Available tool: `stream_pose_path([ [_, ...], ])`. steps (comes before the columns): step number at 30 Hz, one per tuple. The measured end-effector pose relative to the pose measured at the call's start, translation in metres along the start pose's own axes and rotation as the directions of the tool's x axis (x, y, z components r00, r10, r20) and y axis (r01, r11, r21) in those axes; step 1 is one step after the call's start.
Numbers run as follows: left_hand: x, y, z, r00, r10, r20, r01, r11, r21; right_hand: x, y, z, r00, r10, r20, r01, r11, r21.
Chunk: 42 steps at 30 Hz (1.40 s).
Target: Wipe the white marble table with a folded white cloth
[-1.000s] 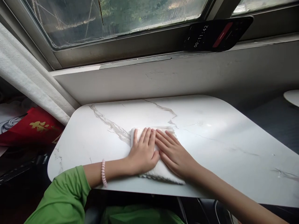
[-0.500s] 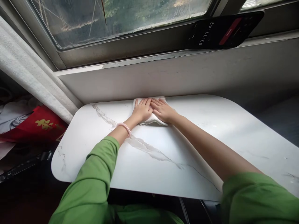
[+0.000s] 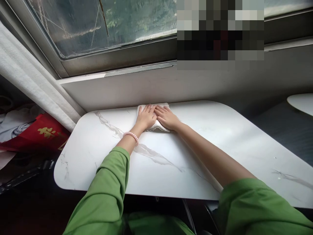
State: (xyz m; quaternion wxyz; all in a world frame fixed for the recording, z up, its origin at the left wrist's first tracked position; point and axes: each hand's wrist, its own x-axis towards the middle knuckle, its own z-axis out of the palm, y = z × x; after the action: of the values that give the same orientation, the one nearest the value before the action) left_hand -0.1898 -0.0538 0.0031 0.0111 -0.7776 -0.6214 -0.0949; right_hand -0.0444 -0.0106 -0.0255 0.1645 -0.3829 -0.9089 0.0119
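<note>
A folded white cloth (image 3: 158, 127) lies on the white marble-patterned tabletop (image 3: 97, 163), close to its far edge by the wall. My left hand (image 3: 146, 117) rests flat on the cloth's left part, fingers stretched out and pointing away from me. Beside it, my right hand (image 3: 167, 118) also lies flat on the cloth, its fingers angled to the left. The fingertips of both hands meet near the middle. Much of the cloth is hidden under the palms. A pink beaded bracelet (image 3: 132, 136) circles my left wrist.
Beyond the table stands a low wall (image 3: 117, 88) under a window (image 3: 137, 19). A pixelated patch covers part of the sill. At left hang a pale curtain (image 3: 29, 75) and a red bag (image 3: 46, 133) with gold marks. Another white rounded surface (image 3: 303, 102) shows at right.
The view has shifted slightly, bringing the white surface at far right into sight. Both hands remain flat on the cloth near the far edge. The phone's place on the sill is now pixelated.
</note>
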Motion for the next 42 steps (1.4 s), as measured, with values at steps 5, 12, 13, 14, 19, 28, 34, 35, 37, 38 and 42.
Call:
stream_pose_path([
  [5,-0.045,0.031,-0.006,0.996,0.072,0.057,-0.071,0.997,-0.011,-0.056,-0.011,-0.015,0.997,-0.073,0.03,0.073,0.997,0.018],
  [12,-0.123,0.081,-0.027,0.934,0.313,0.173,-0.305,0.95,-0.072,-0.166,-0.039,-0.045,0.983,-0.178,-0.051,0.183,0.977,0.112],
  [13,-0.13,0.088,-0.029,0.923,0.339,0.182,-0.33,0.941,-0.078,-0.177,-0.043,-0.051,0.984,-0.173,-0.05,0.178,0.977,0.12],
  [14,-0.136,0.096,-0.032,0.918,0.35,0.187,-0.341,0.937,-0.079,-0.188,-0.046,-0.056,0.985,-0.166,-0.047,0.17,0.977,0.127],
  [19,-0.158,0.132,-0.034,0.924,0.346,0.163,-0.34,0.938,-0.066,-0.224,-0.054,-0.077,0.993,-0.119,-0.02,0.121,0.984,0.128],
  [28,-0.127,0.137,-0.026,0.939,0.276,0.207,-0.281,0.96,-0.003,-0.199,-0.05,-0.067,0.982,0.186,-0.026,-0.179,0.967,0.181],
  [34,-0.028,0.109,-0.007,0.976,0.123,0.182,-0.132,0.99,0.039,-0.093,0.009,-0.04,0.957,0.263,-0.123,-0.251,0.963,0.102],
  [35,-0.011,0.102,-0.002,0.983,0.103,0.15,-0.11,0.993,0.04,-0.075,0.02,-0.037,0.96,0.237,-0.149,-0.227,0.97,0.082],
  [37,0.019,0.09,0.007,0.995,0.067,0.073,-0.07,0.997,0.045,-0.045,0.039,-0.032,0.949,0.252,-0.188,-0.247,0.968,0.046],
  [38,0.03,0.084,0.011,0.997,0.065,0.044,-0.067,0.997,0.049,-0.034,0.045,-0.03,0.938,0.275,-0.209,-0.275,0.961,0.029],
  [42,0.057,0.072,0.02,0.995,0.101,-0.007,-0.1,0.993,0.066,-0.012,0.058,-0.024,0.906,0.338,-0.255,-0.35,0.937,-0.001],
])
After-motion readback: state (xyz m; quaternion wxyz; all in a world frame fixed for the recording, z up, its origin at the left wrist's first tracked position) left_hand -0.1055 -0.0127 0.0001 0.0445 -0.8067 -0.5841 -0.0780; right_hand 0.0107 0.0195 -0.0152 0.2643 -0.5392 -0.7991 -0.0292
